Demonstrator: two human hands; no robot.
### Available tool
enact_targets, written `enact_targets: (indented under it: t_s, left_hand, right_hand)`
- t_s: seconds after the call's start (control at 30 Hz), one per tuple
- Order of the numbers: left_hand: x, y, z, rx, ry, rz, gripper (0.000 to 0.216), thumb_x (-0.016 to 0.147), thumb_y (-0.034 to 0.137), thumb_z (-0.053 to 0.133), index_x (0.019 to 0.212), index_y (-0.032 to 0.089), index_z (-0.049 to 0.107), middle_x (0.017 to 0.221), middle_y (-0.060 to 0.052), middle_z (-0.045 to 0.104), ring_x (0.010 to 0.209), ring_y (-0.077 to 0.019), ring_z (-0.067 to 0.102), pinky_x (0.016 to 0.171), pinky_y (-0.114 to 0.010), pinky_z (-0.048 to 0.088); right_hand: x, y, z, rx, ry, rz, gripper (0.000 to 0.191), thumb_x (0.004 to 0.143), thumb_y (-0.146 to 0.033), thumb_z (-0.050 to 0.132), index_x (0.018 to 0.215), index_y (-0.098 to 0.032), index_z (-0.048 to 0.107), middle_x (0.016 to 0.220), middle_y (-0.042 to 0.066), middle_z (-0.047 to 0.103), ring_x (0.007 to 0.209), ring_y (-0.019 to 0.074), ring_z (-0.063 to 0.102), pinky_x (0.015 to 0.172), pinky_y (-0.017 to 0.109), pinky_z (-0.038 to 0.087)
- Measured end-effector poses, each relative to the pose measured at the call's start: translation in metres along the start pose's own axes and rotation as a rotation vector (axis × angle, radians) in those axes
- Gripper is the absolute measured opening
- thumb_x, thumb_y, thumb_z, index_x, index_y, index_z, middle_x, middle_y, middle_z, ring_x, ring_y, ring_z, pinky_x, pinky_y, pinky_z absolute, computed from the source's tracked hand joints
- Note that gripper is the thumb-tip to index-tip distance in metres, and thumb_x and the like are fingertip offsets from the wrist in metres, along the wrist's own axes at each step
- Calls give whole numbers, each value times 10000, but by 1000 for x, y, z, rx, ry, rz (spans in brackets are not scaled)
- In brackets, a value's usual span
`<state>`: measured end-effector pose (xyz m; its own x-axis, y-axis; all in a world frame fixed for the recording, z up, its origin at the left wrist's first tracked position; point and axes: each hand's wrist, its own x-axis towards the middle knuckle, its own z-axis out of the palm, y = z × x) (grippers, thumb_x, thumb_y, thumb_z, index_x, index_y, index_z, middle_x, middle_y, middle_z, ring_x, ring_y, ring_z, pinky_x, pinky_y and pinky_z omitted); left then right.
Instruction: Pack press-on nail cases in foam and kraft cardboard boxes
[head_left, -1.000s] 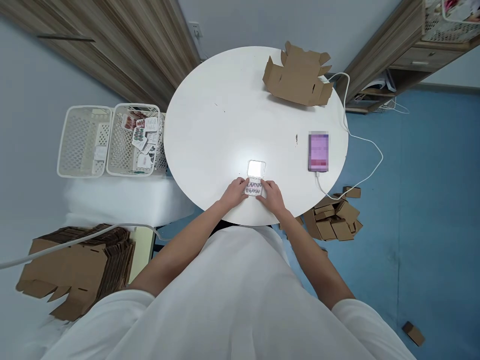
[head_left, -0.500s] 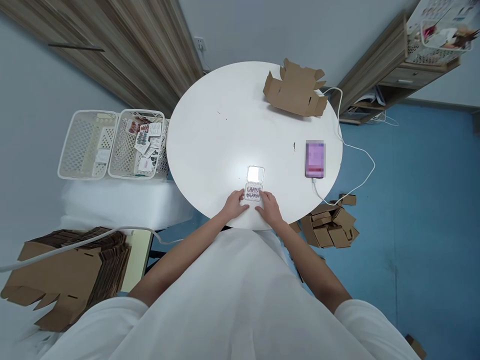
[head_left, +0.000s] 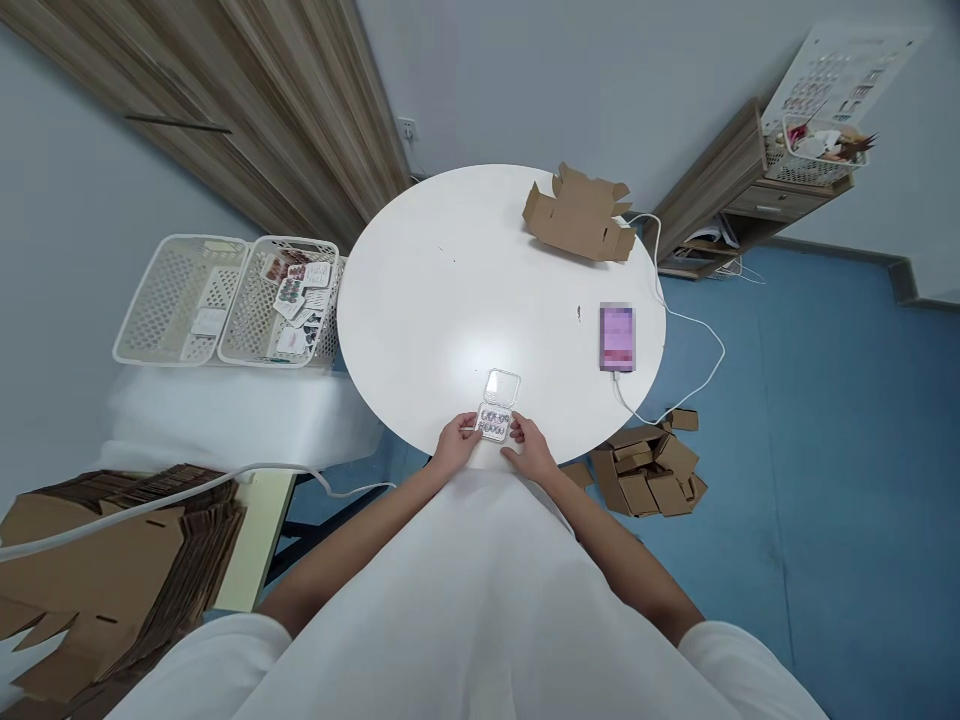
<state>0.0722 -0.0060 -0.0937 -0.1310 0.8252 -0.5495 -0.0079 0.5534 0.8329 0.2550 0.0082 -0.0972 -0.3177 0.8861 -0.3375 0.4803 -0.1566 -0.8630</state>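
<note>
A small clear plastic case [head_left: 493,422] lies at the near edge of the round white table [head_left: 420,300]. Its hinged lid [head_left: 502,388] is swung back, away from me. Rows of small shiny pieces that look like press-on nails fill the base. My left hand [head_left: 456,445] grips the left edge of the case, thumb at its near corner. On the other side, my right hand [head_left: 532,450] has its fingers bent and its thumb apart from them. Those fingertips are at the case's right edge; whether they touch it is hard to see.
An unfolded cardboard box [head_left: 579,215] lies at the table's far right. A phone-like device [head_left: 617,337] with a white cable [head_left: 709,325] is nearer. Two white baskets [head_left: 259,245] stand left, one holding nail cards. Flattened cartons [head_left: 112,570] are stacked lower left; cardboard pieces [head_left: 652,475] lie on the floor.
The view has shifted, and the case now sits slightly turned and closer to my body. My right fingertips have moved from over the case's right side to its edge.
</note>
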Motion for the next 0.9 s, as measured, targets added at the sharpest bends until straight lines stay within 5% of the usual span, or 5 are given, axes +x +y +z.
enact_targets:
  t_s: [0.23, 0.33, 0.6, 0.9]
  left_hand:
    - [2, 18, 5, -338, 21, -97, 388, 602, 237, 714, 960, 166, 583, 960, -64, 620, 841, -144, 608, 799, -332, 501]
    - [4, 31, 5, -347, -8, -60, 402, 595, 236, 725, 968, 172, 591, 993, -64, 608, 852, -145, 605, 817, -341, 501]
    - [2, 63, 9, -444, -117, 8, 446, 605, 228, 737, 1024, 184, 590, 984, -60, 617, 861, -142, 597, 859, -372, 481]
    - [-6, 89, 9, -652, -181, -38, 397, 675, 207, 690, 1056, 193, 580, 965, -49, 638, 883, -130, 595, 897, -344, 445]
  right_hand:
    - [30, -20, -22, 424, 138, 209, 534, 719, -340, 579, 1214, -224, 415, 1079, 66, 543, 792, 132, 596, 763, 335, 505]
    - [53, -41, -46, 596, 78, 283, 408, 773, -413, 514, 1119, -197, 498, 1047, 83, 590, 763, 141, 613, 739, 330, 512]
    - [77, -86, -95, 537, 66, 129, 382, 686, -314, 632, 1043, -219, 535, 993, 48, 628, 768, 121, 609, 725, 301, 492]
    - [53, -91, -85, 622, -83, -12, 233, 670, -353, 643, 872, -239, 625, 1298, 34, 437, 1046, 188, 525, 816, 351, 472]
